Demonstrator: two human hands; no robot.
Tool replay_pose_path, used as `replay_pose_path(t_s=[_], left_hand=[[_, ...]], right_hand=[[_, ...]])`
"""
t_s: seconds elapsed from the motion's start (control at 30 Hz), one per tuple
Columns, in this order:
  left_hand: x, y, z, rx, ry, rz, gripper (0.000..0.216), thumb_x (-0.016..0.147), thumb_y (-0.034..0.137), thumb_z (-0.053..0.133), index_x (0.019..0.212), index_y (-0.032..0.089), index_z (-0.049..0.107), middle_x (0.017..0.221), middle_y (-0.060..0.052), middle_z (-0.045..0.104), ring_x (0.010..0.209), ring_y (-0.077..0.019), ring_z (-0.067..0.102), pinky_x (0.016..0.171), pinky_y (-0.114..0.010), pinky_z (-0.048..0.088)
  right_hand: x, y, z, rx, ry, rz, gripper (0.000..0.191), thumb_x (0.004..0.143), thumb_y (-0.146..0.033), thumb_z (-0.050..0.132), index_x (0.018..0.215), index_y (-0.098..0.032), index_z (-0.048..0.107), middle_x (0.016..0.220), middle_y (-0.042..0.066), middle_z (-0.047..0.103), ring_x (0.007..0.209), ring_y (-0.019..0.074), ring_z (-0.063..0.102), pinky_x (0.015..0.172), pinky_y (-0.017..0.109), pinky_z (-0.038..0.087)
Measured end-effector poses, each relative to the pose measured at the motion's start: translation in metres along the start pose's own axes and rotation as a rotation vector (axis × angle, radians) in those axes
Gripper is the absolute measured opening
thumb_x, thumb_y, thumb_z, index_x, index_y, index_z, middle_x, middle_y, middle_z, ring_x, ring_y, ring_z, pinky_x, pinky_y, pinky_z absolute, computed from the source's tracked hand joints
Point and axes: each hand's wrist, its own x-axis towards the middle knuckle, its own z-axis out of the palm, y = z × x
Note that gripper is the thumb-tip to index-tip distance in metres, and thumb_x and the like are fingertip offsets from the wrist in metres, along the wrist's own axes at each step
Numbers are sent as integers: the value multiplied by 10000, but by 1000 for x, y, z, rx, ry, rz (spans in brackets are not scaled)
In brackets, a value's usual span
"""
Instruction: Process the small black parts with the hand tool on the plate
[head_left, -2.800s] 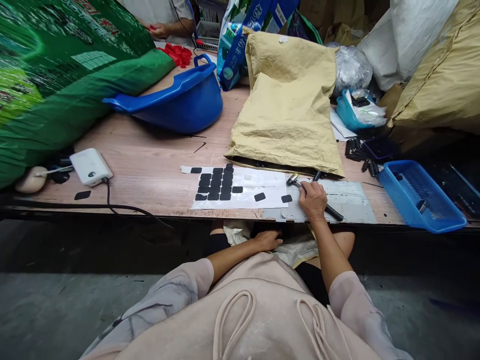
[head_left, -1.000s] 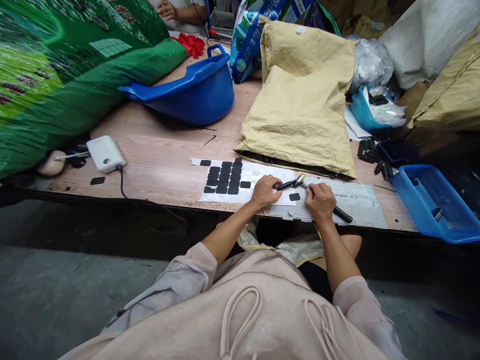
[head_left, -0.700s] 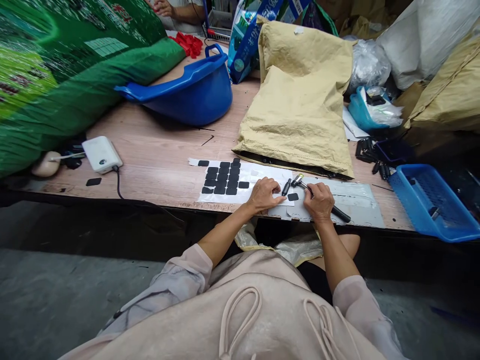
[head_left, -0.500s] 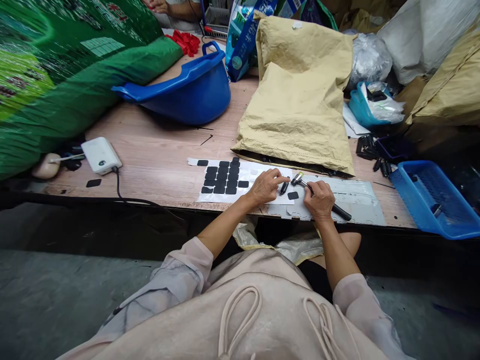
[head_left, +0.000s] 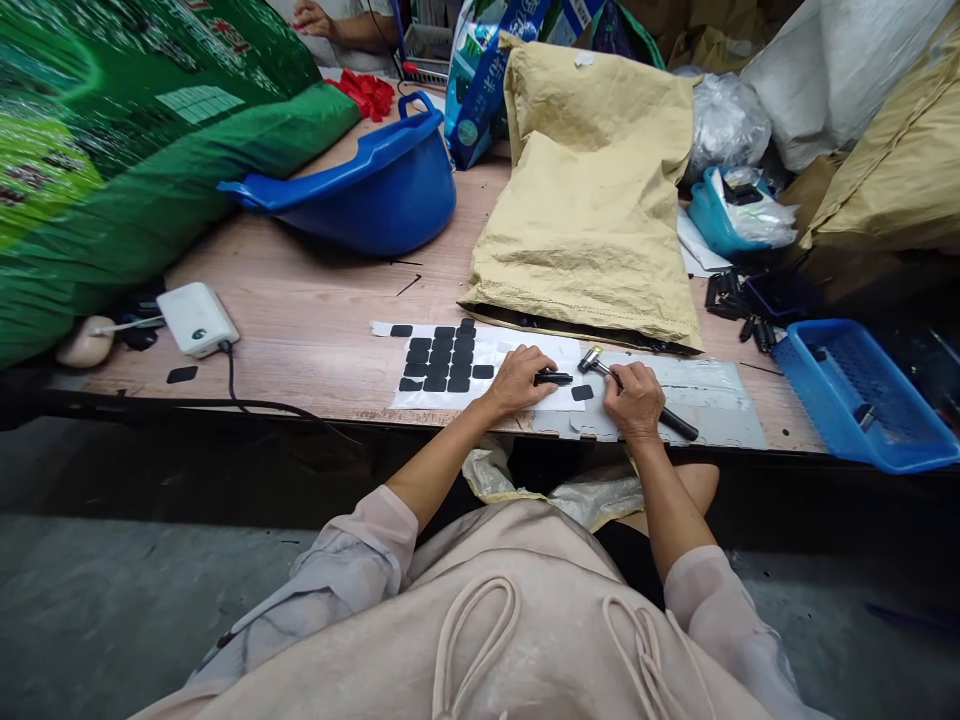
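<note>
Wood-grain bench (head_left: 315, 290) spans mid-frame, its front edge just below both hands; I'd worry about anything round rolling off toward the bottom of the frame. Kraft paper sack (head_left: 581, 220), upper centre: dark gap along its lower edge, where a small part knocked that way could get lost, I judge. Grey board (head_left: 701, 385), right of centre, next to white paper sheet (head_left: 564, 348); the sheet could shift if a wrist drags on it. Hammer (head_left: 592, 361), centre right: right hand (head_left: 635, 400) has fingers wrapped round the handle, close behind the head. I can't tell whether the head touches down. Left hand (head_left: 520, 380): thumb and fingers pinch one end of a slim black tube (head_left: 556, 378), mid-frame over the sheet, free end near the hammer head. My reading: a loose pinch could let it spin, a stray tap could catch those fingertips. Loose black pad (head_left: 582, 393), just below the head, could be swept aside.
</note>
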Motion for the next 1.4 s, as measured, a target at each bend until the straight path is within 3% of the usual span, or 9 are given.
replay_pose_path(t_s=[0.27, 0.87, 1.4], left_hand=[[-2, -1, 4, -78, 39, -69, 185, 923, 248, 626, 1025, 214, 776, 959, -76, 675, 1007, -258, 577, 937, -415, 454], [2, 11, 5, -73, 41, -202, 150, 883, 258, 702, 1005, 214, 776, 964, -53, 726, 999, -252, 620, 936, -414, 443], [5, 8, 16, -23, 113, -151, 185, 921, 255, 704, 1079, 213, 791, 962, -69, 692, 996, -245, 624, 967, -408, 499]], right_hand=[[0, 0, 0, 13, 0, 15, 143, 905, -232, 585, 947, -222, 721, 895, 76, 629, 894, 238, 514, 792, 348, 393], [0, 0, 0, -33, 23, -6, 130, 902, -234, 603, 938, -221, 727, 892, 72, 652, 883, 235, 527, 788, 347, 398], [1, 1, 0, -39, -10, -6, 254, 984, -267, 519, 1042, -201, 758, 943, 95, 685, 891, 234, 540, 789, 344, 398]])
